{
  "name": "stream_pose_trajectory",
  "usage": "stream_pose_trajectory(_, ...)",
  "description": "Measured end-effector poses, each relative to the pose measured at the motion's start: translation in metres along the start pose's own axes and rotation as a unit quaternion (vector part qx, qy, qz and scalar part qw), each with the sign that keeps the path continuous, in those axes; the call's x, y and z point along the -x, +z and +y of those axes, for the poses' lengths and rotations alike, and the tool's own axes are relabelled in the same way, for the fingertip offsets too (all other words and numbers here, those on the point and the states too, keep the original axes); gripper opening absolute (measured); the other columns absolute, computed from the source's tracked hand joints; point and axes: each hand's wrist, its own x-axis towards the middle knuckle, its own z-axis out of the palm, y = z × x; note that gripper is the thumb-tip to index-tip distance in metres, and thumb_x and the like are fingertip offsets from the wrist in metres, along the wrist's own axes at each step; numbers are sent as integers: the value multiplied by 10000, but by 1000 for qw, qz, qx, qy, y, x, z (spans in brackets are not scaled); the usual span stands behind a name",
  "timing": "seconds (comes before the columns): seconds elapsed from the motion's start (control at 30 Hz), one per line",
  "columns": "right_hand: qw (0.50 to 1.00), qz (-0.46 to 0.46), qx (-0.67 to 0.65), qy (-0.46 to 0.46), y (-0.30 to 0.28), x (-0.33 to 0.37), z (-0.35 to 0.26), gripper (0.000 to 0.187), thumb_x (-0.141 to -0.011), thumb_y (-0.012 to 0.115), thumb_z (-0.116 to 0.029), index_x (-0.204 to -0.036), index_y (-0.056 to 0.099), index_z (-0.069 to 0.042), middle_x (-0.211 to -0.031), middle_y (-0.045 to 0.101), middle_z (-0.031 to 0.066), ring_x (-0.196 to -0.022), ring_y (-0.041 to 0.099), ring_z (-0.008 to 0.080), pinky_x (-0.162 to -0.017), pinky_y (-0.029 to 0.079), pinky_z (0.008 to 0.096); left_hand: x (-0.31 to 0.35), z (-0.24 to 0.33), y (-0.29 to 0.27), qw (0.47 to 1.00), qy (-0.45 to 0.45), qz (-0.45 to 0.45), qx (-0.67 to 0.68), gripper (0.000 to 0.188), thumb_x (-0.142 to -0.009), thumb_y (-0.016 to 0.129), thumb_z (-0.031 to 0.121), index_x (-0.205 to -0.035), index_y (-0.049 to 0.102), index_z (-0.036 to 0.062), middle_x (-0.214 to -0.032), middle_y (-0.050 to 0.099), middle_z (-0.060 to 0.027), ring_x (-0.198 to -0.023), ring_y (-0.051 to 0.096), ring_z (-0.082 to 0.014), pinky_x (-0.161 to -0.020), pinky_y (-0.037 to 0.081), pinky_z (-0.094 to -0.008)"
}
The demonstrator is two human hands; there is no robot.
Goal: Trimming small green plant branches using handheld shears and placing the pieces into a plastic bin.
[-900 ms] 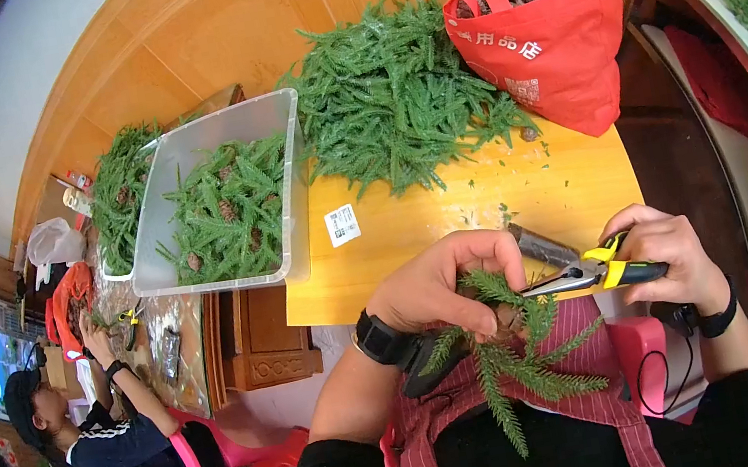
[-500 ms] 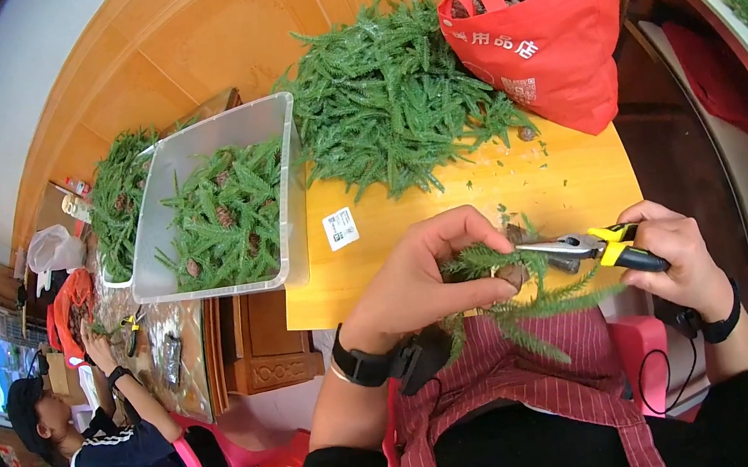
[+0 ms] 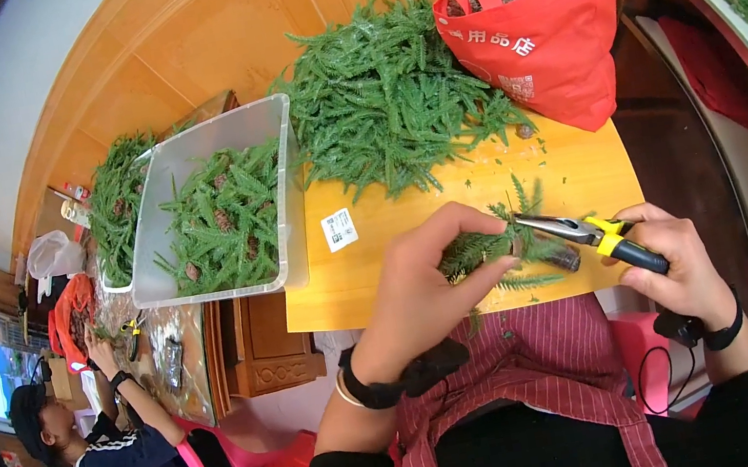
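Note:
Between the thumb and fingers of my left hand is a green artificial pine sprig, above the table's front edge. My right hand grips the yellow-and-black handles of long-nose pliers. The pliers' metal jaws reach left to the sprig's stem, near my left fingertips. A pinecone at the sprig is mostly hidden by my fingers. Behind the pliers a dark bundle lies on the yellow table.
A heap of loose pine sprigs covers the table's back. Right of it stands a red bag of pinecones. A clear plastic bin holds sprigs with cones. At far left a person works at another table. A white label lies near the bin.
The sprig has turned in my left hand, so its branches now point up instead of hanging over the apron. The pliers' jaws have tilted more steeply, with the tips higher.

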Motion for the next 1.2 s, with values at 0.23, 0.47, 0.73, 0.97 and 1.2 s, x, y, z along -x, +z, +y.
stream_pose_trajectory(0.23, 996, -47, -65, -24, -6, -8, 7, 251, -682, 678, -233, -662, 551, -18, -544, 467, 80, -575, 516, 270, -831, 421, 371, -6, -10, -11, 941, -110, -126, 296, 290, -656, 693, -48, -894, 544, 24, -871, 578, -23, -837, 554, -92, -746, 436, -219)
stream_pose_trajectory(0.47, 989, -61, -130, -27, -2, -10, 12, 260, -679, 692, -250, -662, 567, -22, -548, 480, 73, -599, 528, 259, -829, 425, 370, -8, -9, -12, 878, -167, -168, 416, 335, -614, 716, -37, -885, 529, 23, -826, 576, -30, -719, 558, -79, -634, 443, -192)
stream_pose_trajectory(0.73, 987, -74, -128, -65, -2, -11, 19, 284, -663, 712, -278, -662, 576, -28, -568, 515, 58, -647, 552, 267, -804, 438, 365, -5, -17, -7, 803, -210, -226, 510, 385, -600, 757, 32, -893, 509, 10, -760, 574, -59, -570, 541, -93, -482, 434, -212)
stream_pose_trajectory(0.97, 993, -44, -83, -73, 0, -8, 19, 306, -659, 722, -250, -618, 519, -25, -565, 494, 83, -654, 552, 282, -657, 456, 348, -6, -17, -7, 802, -211, -219, 515, 377, -610, 758, 47, -892, 510, 14, -809, 573, -58, -587, 537, -105, -513, 434, -210)
stream_pose_trajectory(1.2, 999, -39, 2, -28, -2, -5, 14, 307, -674, 706, -207, -617, 475, -12, -572, 461, 111, -654, 538, 304, -589, 438, 349, -8, -16, -4, 951, -76, -113, 276, 278, -671, 691, 0, -901, 536, 20, -823, 583, -37, -742, 564, -109, -669, 448, -226)
